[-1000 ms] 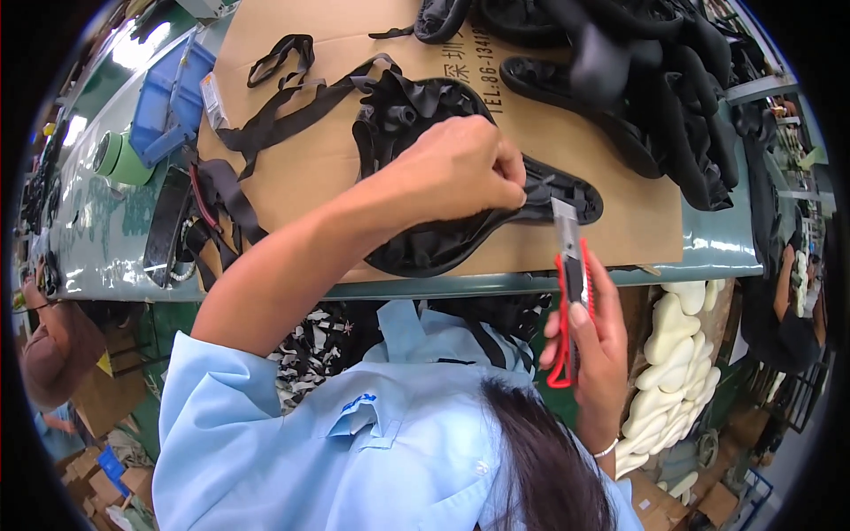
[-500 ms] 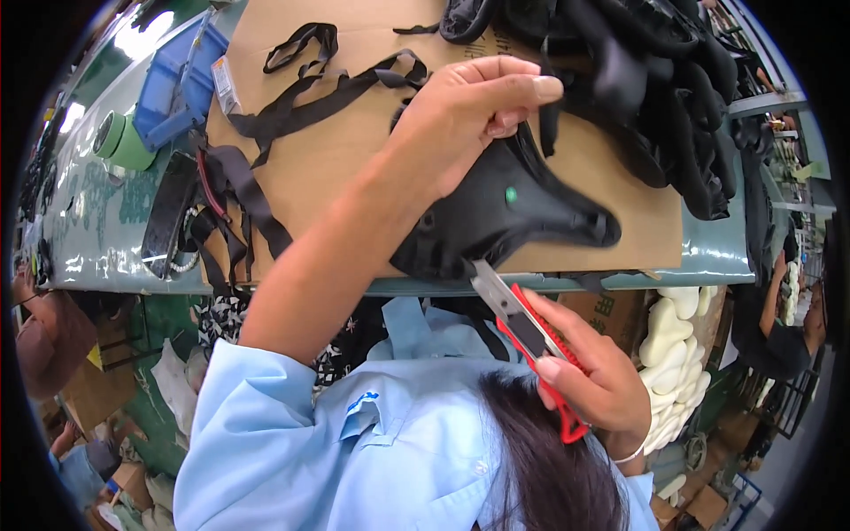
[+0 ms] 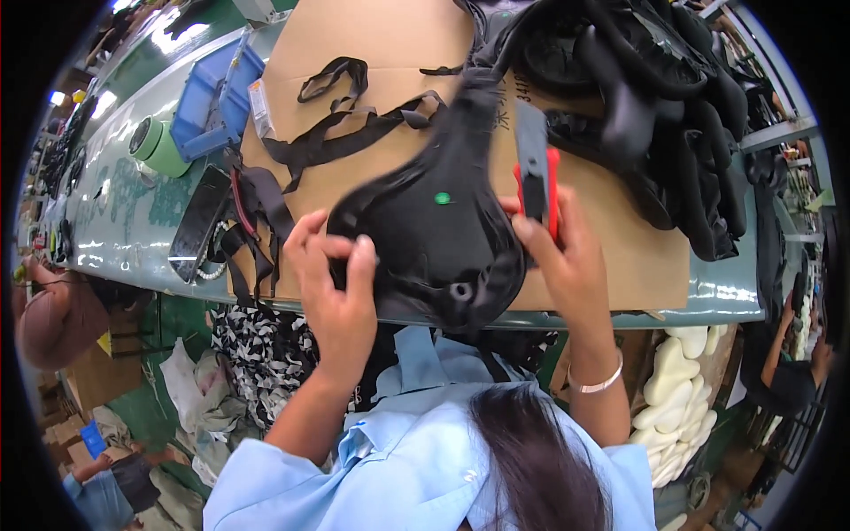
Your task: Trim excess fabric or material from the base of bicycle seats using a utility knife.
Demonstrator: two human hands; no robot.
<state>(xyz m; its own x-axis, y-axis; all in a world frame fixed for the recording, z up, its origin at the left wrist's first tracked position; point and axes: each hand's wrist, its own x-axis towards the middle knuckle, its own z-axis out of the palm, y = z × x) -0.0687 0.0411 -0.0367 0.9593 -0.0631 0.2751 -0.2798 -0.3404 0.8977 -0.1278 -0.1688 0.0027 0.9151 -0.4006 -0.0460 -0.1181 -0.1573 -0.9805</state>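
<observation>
A black bicycle saddle (image 3: pixel 416 239) lies underside up near the table's front edge, its narrow nose pointing away from me. A green dot marks its middle, and folded material runs around its rim. At its left edge, my left hand (image 3: pixel 336 283) has curled fingers gripping the rim. My right hand (image 3: pixel 567 257) is closed around a red utility knife (image 3: pixel 537 181) beside the saddle's right edge. The knife's wide grey blade end points away from me. Some of the right fingers are hidden behind the knife and the saddle.
Black saddle pieces (image 3: pixel 655 106) are heaped at the back right. Black straps (image 3: pixel 345 133) lie on the cardboard sheet (image 3: pixel 381 35). A blue bin (image 3: pixel 212 102), green tape roll (image 3: pixel 159 146) and dark tray (image 3: pixel 202 221) stand left. Cream foam pieces (image 3: pixel 677 389) are below the table's right side.
The saddle has turned, its nose now pointing away. My left hand has come down to its left rim. My right hand has raised the knife from the front edge to the saddle's right side.
</observation>
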